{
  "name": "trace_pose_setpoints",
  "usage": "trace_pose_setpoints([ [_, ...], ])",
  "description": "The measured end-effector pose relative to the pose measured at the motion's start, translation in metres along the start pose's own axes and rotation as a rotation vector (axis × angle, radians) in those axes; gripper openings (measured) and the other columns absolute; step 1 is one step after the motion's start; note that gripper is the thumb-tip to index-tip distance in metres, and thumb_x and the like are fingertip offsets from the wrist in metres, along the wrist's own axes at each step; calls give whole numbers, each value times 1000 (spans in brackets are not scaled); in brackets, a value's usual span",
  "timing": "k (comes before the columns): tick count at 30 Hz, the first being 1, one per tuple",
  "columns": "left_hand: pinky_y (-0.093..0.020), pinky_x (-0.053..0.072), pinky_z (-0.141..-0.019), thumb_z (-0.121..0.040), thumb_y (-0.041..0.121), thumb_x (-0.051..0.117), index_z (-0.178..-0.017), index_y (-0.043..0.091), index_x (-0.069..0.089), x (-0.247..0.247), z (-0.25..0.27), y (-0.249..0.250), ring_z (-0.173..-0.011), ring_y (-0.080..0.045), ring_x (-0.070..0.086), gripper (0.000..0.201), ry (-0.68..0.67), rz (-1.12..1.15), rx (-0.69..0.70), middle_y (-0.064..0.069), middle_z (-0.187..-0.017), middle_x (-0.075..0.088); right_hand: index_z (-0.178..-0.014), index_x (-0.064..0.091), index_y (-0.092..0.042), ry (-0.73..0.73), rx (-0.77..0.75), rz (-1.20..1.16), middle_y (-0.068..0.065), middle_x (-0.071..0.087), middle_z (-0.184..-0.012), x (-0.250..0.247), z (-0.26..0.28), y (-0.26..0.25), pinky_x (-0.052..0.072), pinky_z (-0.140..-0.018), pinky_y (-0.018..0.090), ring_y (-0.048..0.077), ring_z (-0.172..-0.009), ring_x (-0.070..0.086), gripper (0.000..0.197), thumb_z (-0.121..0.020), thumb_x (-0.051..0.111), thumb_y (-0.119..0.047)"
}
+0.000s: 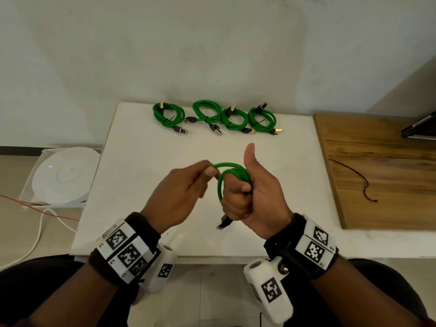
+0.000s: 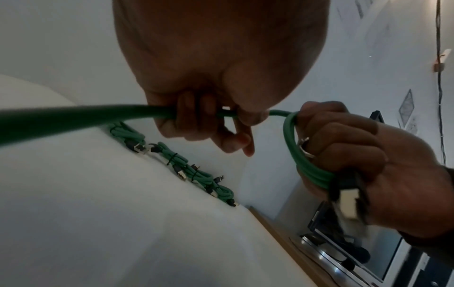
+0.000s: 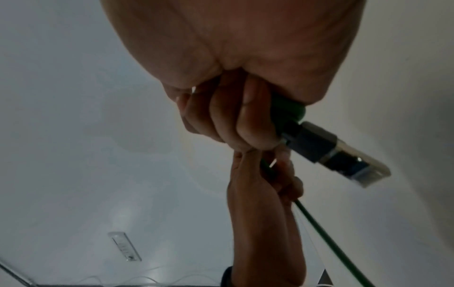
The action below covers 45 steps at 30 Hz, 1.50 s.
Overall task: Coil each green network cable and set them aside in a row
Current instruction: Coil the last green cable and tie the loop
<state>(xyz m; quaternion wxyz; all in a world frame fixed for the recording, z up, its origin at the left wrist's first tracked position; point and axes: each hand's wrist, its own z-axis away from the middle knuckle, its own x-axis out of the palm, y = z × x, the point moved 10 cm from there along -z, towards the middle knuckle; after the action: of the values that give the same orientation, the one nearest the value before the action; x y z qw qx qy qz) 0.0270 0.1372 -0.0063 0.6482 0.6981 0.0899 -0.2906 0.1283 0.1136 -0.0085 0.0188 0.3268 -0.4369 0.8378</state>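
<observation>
A green network cable (image 1: 221, 180) is looped around the fingers of my right hand (image 1: 245, 194), which grips the loops with the thumb raised; a black plug (image 1: 224, 223) sticks out below the fist. The same plug (image 3: 326, 149) shows in the right wrist view. My left hand (image 1: 188, 182) pinches the free run of the cable (image 2: 86, 116) just left of the loops (image 2: 302, 161). Both hands hover above the white table (image 1: 146, 208). Several coiled green cables (image 1: 213, 118) lie in a row at the table's far edge.
A wooden board (image 1: 382, 175) with a thin black tie (image 1: 354, 178) lies to the right; a dark device (image 1: 420, 128) sits at its far end. A round white appliance (image 1: 63, 178) stands in a box to the left of the table, with white and red wires nearby.
</observation>
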Motion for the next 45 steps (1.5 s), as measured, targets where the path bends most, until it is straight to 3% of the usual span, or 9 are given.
trace_pose_setpoints([
  [3, -43, 44, -64, -109, 47, 37, -80, 45, 53, 10, -1, 8, -63, -29, 47, 34, -69, 50, 7, -10, -66, 53, -53, 30, -22, 81, -68, -58, -4, 14, -45, -7, 0, -11, 6, -43, 27, 13, -42, 5, 64, -99, 29, -66],
  [8, -47, 47, -73, -112, 40, 34, -92, 18, 55, 30, 2, 6, -67, -21, 50, 36, -222, 149, 4, 5, -69, 56, -51, 27, -24, 120, -78, -206, -4, 13, -43, -12, -1, -10, 4, -42, 25, 13, -40, 4, 60, -107, 35, -45],
  [11, -52, 49, -77, -109, 30, 34, -102, 16, 52, 50, 12, 7, -72, -26, 53, 25, -362, 138, 22, 5, -77, 59, -50, 28, -25, 114, -93, -279, -4, 12, -43, -15, -1, -13, 5, -41, 23, 13, -39, 5, 58, -106, 35, -40],
  [16, -34, 47, -75, -104, 19, 31, -105, 12, 46, 72, 24, 16, -70, -10, 50, 17, -529, 99, 40, 16, -77, 60, -49, 27, -26, 125, -86, -379, -5, 8, -45, -23, 0, -19, 6, -40, 23, 13, -39, 5, 57, -104, 35, -39],
  [21, -45, 50, -83, -111, 19, 35, -110, 15, 47, 75, 25, 10, -73, -13, 55, 13, -576, 22, 13, 17, -80, 63, -49, 30, -25, 162, -44, -502, -6, 9, -48, -31, 0, -12, 9, -38, 25, 12, -42, 5, 58, -104, 37, -40],
  [28, -14, 35, -68, -113, 19, 33, -99, 34, 45, 89, 30, 8, -66, 1, 51, 24, -618, -117, -34, 11, -72, 54, -51, 42, -21, 270, -88, -756, -7, 21, -44, -63, -7, -7, 17, -37, 21, 9, -42, 8, 58, -105, 41, -43],
  [33, -23, 42, -69, -111, 24, 37, -152, 33, 34, 82, 27, 10, -74, -3, 56, 42, -459, -413, 74, 7, -97, 65, -62, 46, -18, 376, -202, -750, -6, 28, -48, -86, -9, -17, 26, -39, 22, 10, -37, 25, 46, -105, 43, -33],
  [38, -37, 56, -72, -109, 48, 23, -132, 35, 54, 66, 22, 24, -80, -17, 67, 40, -274, -565, 168, 10, -114, 72, -70, 48, -15, 460, -285, -714, -3, 35, -52, -104, -11, -22, 34, -44, 23, 11, -42, 31, 39, -106, 42, -27],
  [45, -37, 50, -55, -109, 51, 26, -107, 32, 63, 62, 24, 38, -63, -15, 59, 41, -130, -551, 290, 9, -82, 66, -86, 56, -10, 531, -334, -609, -2, 43, -59, -111, -14, -29, 36, -53, 24, 11, -47, 36, 25, -106, 44, -18],
])
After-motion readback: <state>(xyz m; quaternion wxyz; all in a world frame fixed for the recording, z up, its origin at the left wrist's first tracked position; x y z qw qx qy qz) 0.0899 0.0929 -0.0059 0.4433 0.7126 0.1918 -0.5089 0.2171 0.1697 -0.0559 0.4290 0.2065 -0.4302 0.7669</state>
